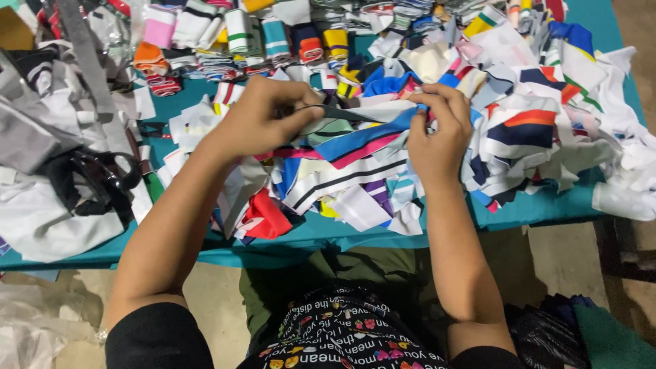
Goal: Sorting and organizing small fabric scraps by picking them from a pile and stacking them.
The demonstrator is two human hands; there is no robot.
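Two hands work over a heap of striped knit fabric strips [383, 164] on a teal-covered counter [526, 208]. The left hand [263, 116] pinches one end of a thin dark grey fabric strip [342, 113], and the right hand [437, 133] has its fingers curled tight on the other end beside a blue band, so the strip lies pulled out flat between them above the pile. Rolled striped bands [239, 34] line the far edge, and black-handled scissors [96, 178] rest at the left on white cloth.
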